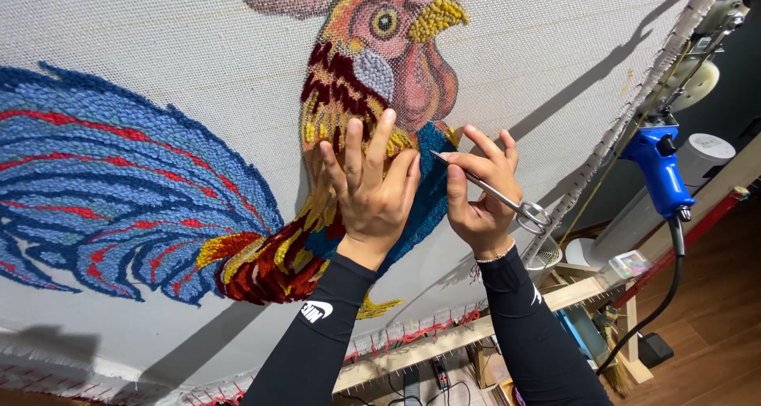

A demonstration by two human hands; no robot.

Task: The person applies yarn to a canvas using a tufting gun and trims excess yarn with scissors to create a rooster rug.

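A tufted rooster design (238, 192) is worked in coloured yarn on a pale backing cloth (158, 41) stretched over a wooden frame (444, 343). The left hand (371, 192) is laid flat on the rooster's neck and breast, fingers spread wide and holding nothing. Just right of it the right hand (479, 196) is closed around a pair of small steel scissors (495, 194) — the tips are pointed at the blue yarn patch beside the rooster's breast, the ring handles stick out past the heel of the hand. Whether the blades are parted cannot be told. Both forearms are covered by black sleeves (317, 350).

The part of the rooster under the left palm is hidden, its comb is cut off by the top edge, and the blue-and-red tail runs out of view far to the left. Well to the right of the rooster, a blue tufting gun (658, 168) with a black cable hangs by the frame's edge; the clutter below it is hard to make out.
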